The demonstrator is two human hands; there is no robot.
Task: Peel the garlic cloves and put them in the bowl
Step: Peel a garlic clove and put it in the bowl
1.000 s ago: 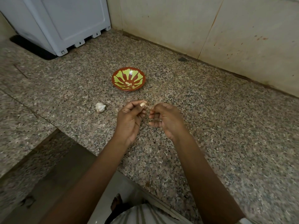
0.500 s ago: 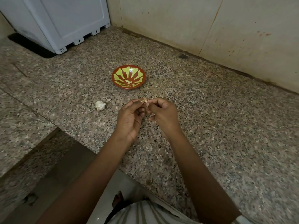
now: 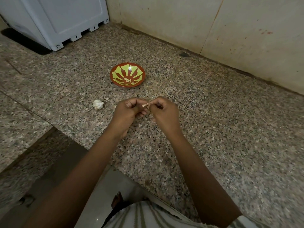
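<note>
The person's two hands are now meeting over the granite counter (image 3: 213,129). A second ago there was a gap between them; they have closed it and are working the same small garlic clove (image 3: 145,105). The left hand (image 3: 128,112) is pinching the clove at its fingertips, other fingers curled under, and the right hand (image 3: 166,114) is nipping the clove's right end, probably pulling at the skin. So this clove looks not yet ready to drop. It is sitting right between the two sets of fingertips, held above the counter. The bowl (image 3: 111,78) is waiting just beyond, already holding a few peeled cloves (image 3: 128,79). The garlic bulb (image 3: 98,104) is lying to the left.
</note>
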